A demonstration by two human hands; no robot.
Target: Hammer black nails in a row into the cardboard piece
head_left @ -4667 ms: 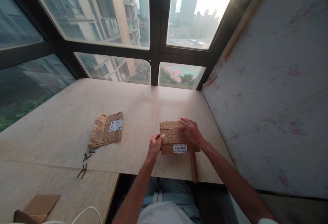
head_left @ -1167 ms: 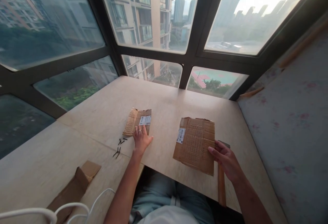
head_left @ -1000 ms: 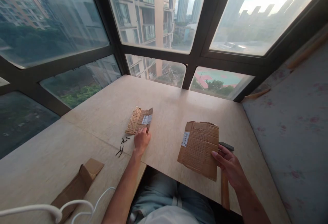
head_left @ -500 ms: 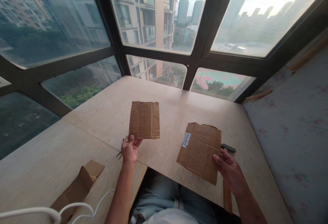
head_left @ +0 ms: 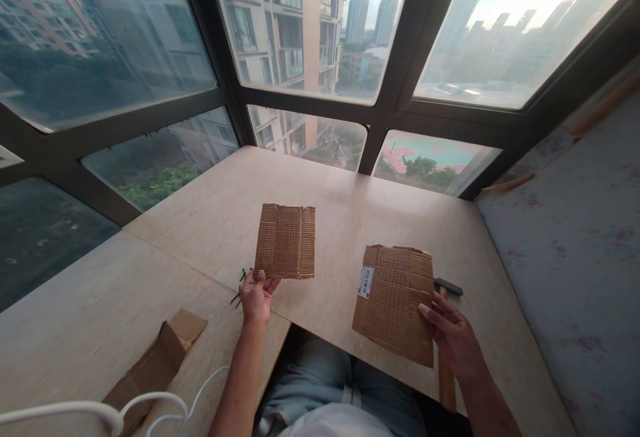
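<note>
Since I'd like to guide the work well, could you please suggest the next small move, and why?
I would probably bring the smaller cardboard piece toward the larger cardboard piece: the left hand holds the smaller by its lower edge, the right hand holds the larger, and the two are apart.

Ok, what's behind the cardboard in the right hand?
Just past the right side of the cardboard, parts of a hammer show; the right hand covers some of it. Whatever lies directly behind the cardboard is hidden.
</note>
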